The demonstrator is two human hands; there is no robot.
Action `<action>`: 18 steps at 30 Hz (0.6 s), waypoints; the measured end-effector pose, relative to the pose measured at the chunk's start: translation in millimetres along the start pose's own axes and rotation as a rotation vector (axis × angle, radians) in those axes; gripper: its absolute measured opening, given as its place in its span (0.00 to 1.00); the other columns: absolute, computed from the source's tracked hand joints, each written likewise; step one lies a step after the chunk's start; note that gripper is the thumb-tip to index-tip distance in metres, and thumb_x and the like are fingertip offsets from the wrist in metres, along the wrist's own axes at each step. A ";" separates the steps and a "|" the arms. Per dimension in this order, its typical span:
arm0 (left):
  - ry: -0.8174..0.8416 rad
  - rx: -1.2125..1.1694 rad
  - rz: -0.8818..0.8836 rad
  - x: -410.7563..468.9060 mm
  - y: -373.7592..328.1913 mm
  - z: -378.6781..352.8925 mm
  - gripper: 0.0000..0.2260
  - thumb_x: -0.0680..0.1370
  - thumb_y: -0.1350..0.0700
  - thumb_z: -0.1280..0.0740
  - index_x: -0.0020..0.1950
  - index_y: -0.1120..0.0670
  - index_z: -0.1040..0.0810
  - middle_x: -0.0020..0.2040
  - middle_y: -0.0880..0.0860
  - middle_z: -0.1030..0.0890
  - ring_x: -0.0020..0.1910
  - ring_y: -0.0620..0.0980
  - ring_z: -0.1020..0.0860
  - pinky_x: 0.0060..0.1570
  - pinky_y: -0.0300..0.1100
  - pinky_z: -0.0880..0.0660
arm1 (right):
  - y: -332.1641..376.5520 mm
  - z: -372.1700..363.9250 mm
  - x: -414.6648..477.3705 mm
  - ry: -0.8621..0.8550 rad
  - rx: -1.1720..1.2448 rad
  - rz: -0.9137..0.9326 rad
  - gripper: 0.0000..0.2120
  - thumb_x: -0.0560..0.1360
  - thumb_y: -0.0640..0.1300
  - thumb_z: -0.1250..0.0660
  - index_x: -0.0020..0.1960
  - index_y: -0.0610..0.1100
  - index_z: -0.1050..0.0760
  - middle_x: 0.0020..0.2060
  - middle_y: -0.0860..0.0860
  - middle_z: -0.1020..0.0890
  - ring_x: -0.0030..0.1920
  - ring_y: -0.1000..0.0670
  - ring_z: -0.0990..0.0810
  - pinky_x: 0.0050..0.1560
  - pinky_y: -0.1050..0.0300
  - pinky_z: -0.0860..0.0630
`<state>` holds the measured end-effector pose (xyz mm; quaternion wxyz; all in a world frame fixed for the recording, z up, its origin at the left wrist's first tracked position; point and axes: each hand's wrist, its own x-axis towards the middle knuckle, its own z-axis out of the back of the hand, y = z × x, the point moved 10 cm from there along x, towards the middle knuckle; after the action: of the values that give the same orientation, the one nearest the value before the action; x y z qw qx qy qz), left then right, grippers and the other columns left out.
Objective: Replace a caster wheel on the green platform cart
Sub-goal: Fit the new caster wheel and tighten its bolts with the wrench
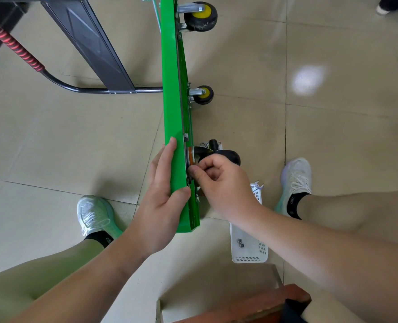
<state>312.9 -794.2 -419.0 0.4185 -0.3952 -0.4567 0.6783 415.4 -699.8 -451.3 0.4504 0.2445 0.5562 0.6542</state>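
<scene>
Green platform cart (173, 113) tipped up on one long edge, mid-frame, running away from the viewer. Bright green deck, thin in profile, underside facing R. Two casters further up the underside, far caster (200, 17) and mid caster (203, 95), both black tyre w/ yellow hub + silver fork. Near caster (226, 156) all black, orange ring (190, 157) at its base, set against the underside just above the R hand (219, 183). L hand (165, 190) flat on the deck's top face, fingers straight, thumb hooked over the upper edge. R hand curled, thumb + forefinger pinching at the near caster's mount plate. Hands apart, cart btwn them. Folded handle (18, 51) on the L side, black tube w/ red wrapped grip, beside a dark panel (88, 43).

Glossy beige tile floor (333, 136), dark grout lines, lamp glare upper R. White slotted tray (249, 255) on the floor under the R forearm, a few nuts (240, 243) in it, wrench (258, 184) tip at its far end. Left trainer (95, 215) and right trainer (297, 178), both white, either side of the cart. Red-brown stool (263, 304) corner at the bottom.

Bit pinched by the R hand too small to tell, partly behind the thumb. Silver plate + black part (213, 143) behind the near caster: unclear what. Most of the tray covered by the R arm. Cart's far end + handle cut off at the top edge. Another person's shoe (383, 8) cropped top R.
</scene>
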 end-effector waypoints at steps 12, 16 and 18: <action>0.001 0.006 0.002 0.4 0.6 -0.2 0.37 0.75 0.60 0.41 0.83 0.42 0.48 0.79 0.45 0.40 0.78 0.38 0.41 0.76 0.35 0.41 | -12.2 -12.1 -1.0 0.150 0.136 -0.070 0.09 0.74 0.37 0.28 0.45 0.51 0.19 0.36 0.52 0.16 0.38 0.48 0.17 0.48 0.44 0.18; 0.001 0.002 0.005 0.2 1.2 0.2 0.38 0.75 0.60 0.41 0.83 0.42 0.48 0.78 0.46 0.40 0.78 0.40 0.40 0.75 0.35 0.41 | -11.7 -12.3 1.2 0.175 0.103 -0.072 0.06 0.74 0.41 0.26 0.46 0.51 0.19 0.35 0.52 0.15 0.39 0.45 0.16 0.48 0.42 0.17; -0.002 0.006 0.007 0.2 1.0 0.9 0.38 0.75 0.59 0.41 0.83 0.41 0.48 0.78 0.46 0.39 0.78 0.40 0.40 0.77 0.38 0.41 | -11.3 -12.6 1.3 0.188 0.089 -0.075 0.05 0.75 0.43 0.26 0.45 0.51 0.20 0.34 0.54 0.16 0.37 0.49 0.17 0.47 0.43 0.16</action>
<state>311.8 -794.5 -419.7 0.4171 -0.3949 -0.4535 0.6815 408.0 -705.3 -465.6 0.4091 0.1808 0.6332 0.6316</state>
